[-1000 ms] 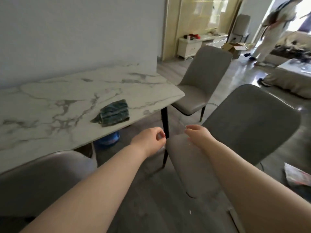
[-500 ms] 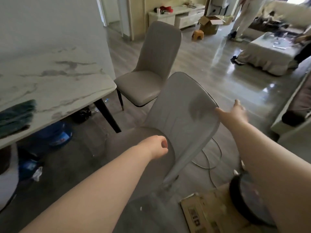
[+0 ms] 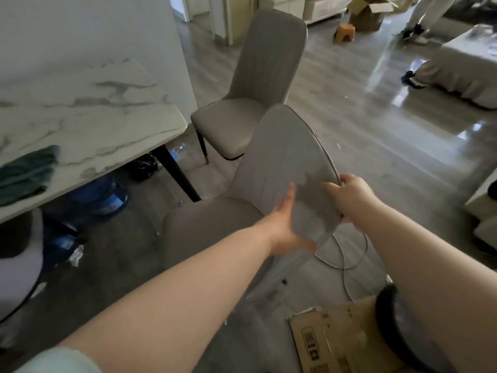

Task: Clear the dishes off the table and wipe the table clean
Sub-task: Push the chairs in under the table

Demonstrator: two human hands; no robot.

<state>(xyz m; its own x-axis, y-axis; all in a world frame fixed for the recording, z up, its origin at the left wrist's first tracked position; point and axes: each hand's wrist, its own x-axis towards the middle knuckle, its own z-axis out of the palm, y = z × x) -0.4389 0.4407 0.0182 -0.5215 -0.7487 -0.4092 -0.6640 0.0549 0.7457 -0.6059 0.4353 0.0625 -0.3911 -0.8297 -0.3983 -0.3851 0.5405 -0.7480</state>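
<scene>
A white marble table [image 3: 88, 125] stands at the left with a dark green cloth [image 3: 27, 173] lying on its near edge. No dishes show on the visible part of it. In front of me is a grey chair [image 3: 279, 162], its backrest turned toward me. My right hand [image 3: 349, 196] grips the right edge of the backrest. My left hand [image 3: 285, 224] lies flat against the backrest's lower left side, fingers spread around its edge.
A second grey chair [image 3: 258, 84] stands at the table's far end. Blue water jugs [image 3: 99, 195] sit under the table. A white cable [image 3: 344, 254] and flattened cardboard [image 3: 336, 340] lie on the floor at lower right. A person's legs [image 3: 425, 17] stand in the far room.
My view has swung right, away from the table. Both hands have reached forward and taken hold of the near chair's backrest; the left fist has opened against it.
</scene>
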